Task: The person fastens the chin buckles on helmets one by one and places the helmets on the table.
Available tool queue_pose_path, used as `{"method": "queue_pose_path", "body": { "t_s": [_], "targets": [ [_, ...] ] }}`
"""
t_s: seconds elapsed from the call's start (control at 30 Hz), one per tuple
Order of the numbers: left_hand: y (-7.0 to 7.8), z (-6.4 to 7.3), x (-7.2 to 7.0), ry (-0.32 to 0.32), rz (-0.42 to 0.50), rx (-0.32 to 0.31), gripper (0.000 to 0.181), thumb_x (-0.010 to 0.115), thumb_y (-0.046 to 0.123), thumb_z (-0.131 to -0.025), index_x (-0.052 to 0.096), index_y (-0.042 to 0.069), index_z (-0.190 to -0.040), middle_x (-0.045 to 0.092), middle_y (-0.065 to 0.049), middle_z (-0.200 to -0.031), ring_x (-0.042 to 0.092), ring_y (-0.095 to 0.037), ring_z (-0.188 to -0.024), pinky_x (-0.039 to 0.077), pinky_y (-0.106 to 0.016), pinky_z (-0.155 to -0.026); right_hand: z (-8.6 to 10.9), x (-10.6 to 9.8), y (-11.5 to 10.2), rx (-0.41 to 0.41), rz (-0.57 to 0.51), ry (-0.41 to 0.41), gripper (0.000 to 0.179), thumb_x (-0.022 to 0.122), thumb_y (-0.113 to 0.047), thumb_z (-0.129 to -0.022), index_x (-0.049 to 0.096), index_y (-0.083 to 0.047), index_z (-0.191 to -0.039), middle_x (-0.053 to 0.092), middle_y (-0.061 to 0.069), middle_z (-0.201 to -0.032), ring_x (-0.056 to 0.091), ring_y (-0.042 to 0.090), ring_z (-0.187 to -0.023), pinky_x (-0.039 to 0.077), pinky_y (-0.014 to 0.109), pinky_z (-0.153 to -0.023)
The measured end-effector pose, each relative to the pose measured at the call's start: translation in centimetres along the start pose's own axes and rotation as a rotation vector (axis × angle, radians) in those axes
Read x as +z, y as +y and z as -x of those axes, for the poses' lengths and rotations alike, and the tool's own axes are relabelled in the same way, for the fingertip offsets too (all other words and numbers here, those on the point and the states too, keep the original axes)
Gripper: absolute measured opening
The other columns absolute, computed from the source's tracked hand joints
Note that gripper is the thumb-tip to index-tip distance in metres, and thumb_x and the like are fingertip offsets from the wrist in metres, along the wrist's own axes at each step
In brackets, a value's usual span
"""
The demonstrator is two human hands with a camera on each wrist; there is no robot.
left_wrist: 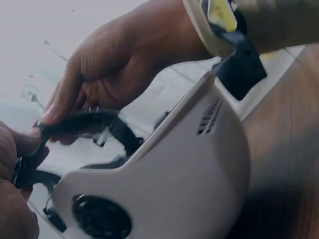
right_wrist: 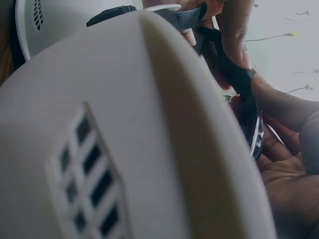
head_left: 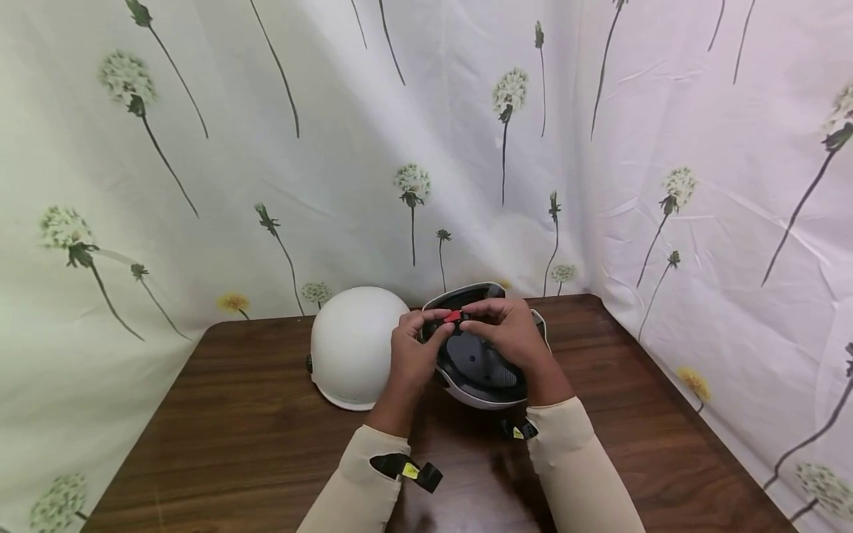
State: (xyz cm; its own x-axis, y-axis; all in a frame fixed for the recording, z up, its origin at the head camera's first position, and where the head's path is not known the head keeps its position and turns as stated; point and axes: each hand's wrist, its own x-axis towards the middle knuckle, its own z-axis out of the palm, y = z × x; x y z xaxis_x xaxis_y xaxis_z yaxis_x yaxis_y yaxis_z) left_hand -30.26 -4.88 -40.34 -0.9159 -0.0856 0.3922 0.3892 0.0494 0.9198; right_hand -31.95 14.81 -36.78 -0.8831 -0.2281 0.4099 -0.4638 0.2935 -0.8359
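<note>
An upturned white helmet (head_left: 483, 396) with black padding (head_left: 466, 355) lies with its opening toward me. Over that opening, both hands hold the red and black buckle (head_left: 455, 316) of its chin strap. My left hand (head_left: 415, 352) pinches the buckle's left side between thumb and fingers. From the other side, my right hand (head_left: 514, 333) pinches it the same way. Black strap (left_wrist: 82, 121) runs from the helmet up to the fingers in the left wrist view. Fingers partly hide the buckle, so whether its halves are joined I cannot tell.
A second white helmet (head_left: 360, 344) stands dome up, just left of the upturned one. Both are on a dark wooden table (head_left: 253, 414). Behind and to the right hangs a white cloth (head_left: 333, 185) printed with dandelions.
</note>
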Motion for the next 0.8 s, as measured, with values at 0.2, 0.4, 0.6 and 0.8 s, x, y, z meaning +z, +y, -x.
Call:
{"method": "queue_pose_path", "body": {
  "t_s": [0.2, 0.4, 0.6, 0.8],
  "targets": [
    [0.3, 0.0, -0.1, 0.011, -0.002, -0.021, 0.024, 0.084, 0.013, -0.097, 0.082, 0.006, -0.12, 0.068, -0.018, -0.133, 0.053, -0.03, -0.132, 0.043, -0.054, -0.11, -0.1, 0.1, 0.2, 0.015, 0.01, -0.009, 0.027, 0.087, -0.01, -0.094, 0.083, -0.002, -0.12, 0.082, 0.021, -0.112, 0.071, 0.014, -0.086, 0.057, 0.023, -0.07],
    [0.2, 0.0, 0.0, -0.012, -0.013, -0.038, 0.025, 0.083, 0.014, -0.098, 0.081, 0.005, -0.121, 0.067, -0.018, -0.135, 0.052, -0.03, -0.132, 0.042, -0.047, -0.104, 0.0, -0.1, 0.3, 0.03, 0.012, -0.013, 0.027, 0.085, -0.008, -0.095, 0.082, -0.001, -0.121, 0.082, 0.022, -0.112, 0.07, 0.013, -0.084, 0.057, 0.023, -0.07],
    [-0.1, -0.2, 0.0, -0.053, -0.002, -0.015, 0.027, 0.083, 0.01, -0.097, 0.08, 0.002, -0.122, 0.067, -0.021, -0.136, 0.052, -0.032, -0.133, 0.045, -0.057, -0.114, -0.1, -0.7, 0.6, 0.043, 0.028, -0.052, 0.029, 0.083, -0.008, -0.097, 0.08, 0.0, -0.125, 0.08, 0.022, -0.122, 0.078, 0.026, -0.103, 0.062, 0.026, -0.082],
    [-0.3, -0.5, -0.3, -0.064, -0.028, 0.036, 0.027, 0.083, 0.008, -0.096, 0.08, 0.002, -0.122, 0.073, -0.02, -0.136, 0.054, -0.036, -0.138, 0.038, -0.067, -0.122, 0.0, -1.7, 0.8, 0.064, 0.132, -0.067, 0.034, 0.083, -0.012, -0.098, 0.078, 0.001, -0.128, 0.08, 0.018, -0.128, 0.075, 0.036, -0.122, 0.061, 0.046, -0.101]
  ]
}}
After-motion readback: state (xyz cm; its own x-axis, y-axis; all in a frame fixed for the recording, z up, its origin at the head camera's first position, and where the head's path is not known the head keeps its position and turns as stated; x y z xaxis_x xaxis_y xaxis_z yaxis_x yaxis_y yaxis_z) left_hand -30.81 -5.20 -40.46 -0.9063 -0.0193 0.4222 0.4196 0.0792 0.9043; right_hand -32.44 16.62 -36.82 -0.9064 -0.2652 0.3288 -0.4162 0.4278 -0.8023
